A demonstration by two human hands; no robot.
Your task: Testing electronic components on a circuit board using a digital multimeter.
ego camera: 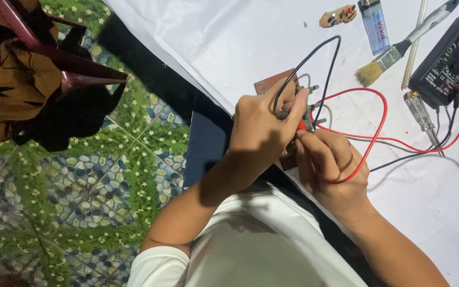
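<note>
My left hand (261,130) grips the black test probe, whose black lead (314,56) loops up over the white sheet. My right hand (331,165) pinches the red probe, and its red lead (375,114) curls round my fingers toward the black multimeter (450,61) at the far right. Both probe tips meet on a brown circuit board (272,83) that is mostly hidden under my hands. The probe tips themselves are covered by my fingers.
On the white sheet (240,37) lie a paintbrush (386,61), a blue lighter (374,24), a clear-handled screwdriver (419,110), a thin white rod (414,45) and a small brown part (337,16). A dark red stool leg (75,74) stands over the patterned floor on the left.
</note>
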